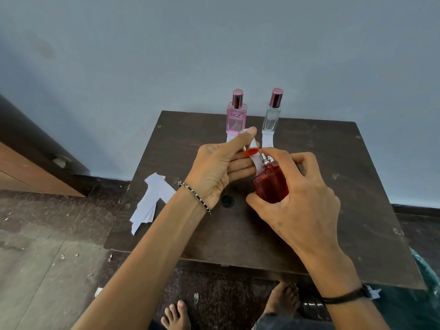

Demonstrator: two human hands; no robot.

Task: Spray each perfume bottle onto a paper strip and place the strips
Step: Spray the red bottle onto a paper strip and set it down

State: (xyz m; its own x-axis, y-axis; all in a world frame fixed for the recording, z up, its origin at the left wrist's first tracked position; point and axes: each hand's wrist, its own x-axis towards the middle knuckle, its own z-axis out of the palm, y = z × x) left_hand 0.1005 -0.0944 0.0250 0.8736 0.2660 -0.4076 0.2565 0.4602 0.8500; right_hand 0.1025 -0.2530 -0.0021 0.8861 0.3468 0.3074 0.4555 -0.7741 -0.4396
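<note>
My right hand grips a red perfume bottle above the dark table, forefinger on its metal nozzle. My left hand holds a white paper strip against the nozzle, along with the bottle's red cap. At the table's far edge stand a pink bottle marked DGZ and a clear bottle, both capped. A white strip lies in front of each: one under the pink bottle, one under the clear one.
A stack of spare paper strips lies at the table's left edge, partly hanging over it. A blue-grey wall rises behind the table. Bare feet stand on the littered floor below the near edge. Wooden furniture is at the left.
</note>
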